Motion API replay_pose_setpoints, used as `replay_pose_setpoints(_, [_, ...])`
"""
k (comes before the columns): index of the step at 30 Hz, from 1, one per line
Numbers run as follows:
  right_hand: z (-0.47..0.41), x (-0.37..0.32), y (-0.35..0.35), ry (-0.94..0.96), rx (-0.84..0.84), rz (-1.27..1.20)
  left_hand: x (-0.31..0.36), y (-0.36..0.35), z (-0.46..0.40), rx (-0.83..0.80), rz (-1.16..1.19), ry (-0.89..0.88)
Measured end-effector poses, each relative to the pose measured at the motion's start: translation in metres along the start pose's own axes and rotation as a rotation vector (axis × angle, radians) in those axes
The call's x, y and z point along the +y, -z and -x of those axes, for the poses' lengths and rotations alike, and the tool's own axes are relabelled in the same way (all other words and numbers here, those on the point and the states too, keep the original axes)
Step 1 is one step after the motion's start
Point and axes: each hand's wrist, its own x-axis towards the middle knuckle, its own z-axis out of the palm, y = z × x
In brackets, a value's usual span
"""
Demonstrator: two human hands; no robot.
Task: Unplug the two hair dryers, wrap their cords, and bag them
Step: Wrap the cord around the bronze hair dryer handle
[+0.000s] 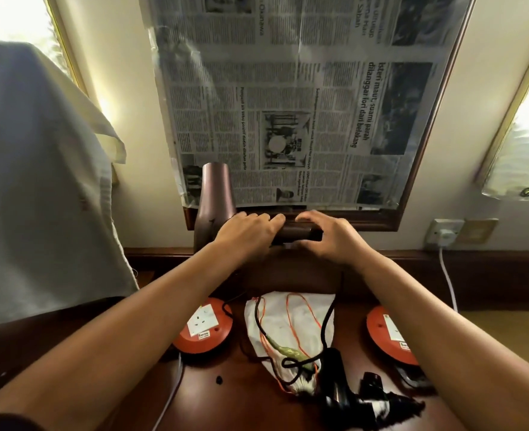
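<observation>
I hold a bronze-brown hair dryer (215, 194) up in front of the newspaper-covered mirror, barrel pointing up, handle lying sideways. My left hand (246, 233) grips the handle near the barrel. My right hand (322, 236) curls around the handle's free end. Its black cord (328, 318) hangs down onto a white drawstring bag (288, 325) with orange strings on the wooden table. A second, black hair dryer (339, 390) lies at the bag's near end with its cord looped beside it.
Two orange round socket reels (205, 326) (390, 334) sit left and right of the bag. A white plug (446, 234) sits in a wall socket at right, its cable running down. A pale cloth (39, 181) hangs at left. The dark wooden table (225, 409) carries everything.
</observation>
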Motion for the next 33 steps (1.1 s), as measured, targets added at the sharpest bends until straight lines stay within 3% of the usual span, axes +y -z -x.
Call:
replay_pose_setpoints(4, [0.02,0.002,0.0,-0.334,0.245,-0.61,-0.008,0.001,0.0,-0.026,0.1,0.049])
replay_pose_setpoints(7, [0.043,-0.006,-0.012,-0.55,0.181,-1.032,-0.02,0.004,-0.001,-0.043,0.267,0.167])
replay_pose_setpoints(13, [0.067,-0.038,-0.031,-0.413,-0.007,-1.619,-0.024,0.012,-0.006,-0.068,0.333,0.194])
replay_pose_setpoints(17, [0.067,-0.036,-0.037,-0.369,-0.192,-1.811,-0.019,0.023,-0.005,-0.076,0.415,0.147])
replay_pose_setpoints(22, [0.053,-0.012,-0.03,-0.385,-0.439,-1.586,-0.023,0.032,0.0,-0.115,0.547,0.045])
replay_pose_setpoints(27, [0.027,-0.005,-0.005,-0.43,-0.459,-1.163,-0.026,0.038,0.005,-0.118,0.54,0.004])
replay_pose_setpoints(33, [0.001,-0.008,0.036,-0.288,-0.593,-0.625,-0.022,0.043,0.014,-0.195,0.491,-0.028])
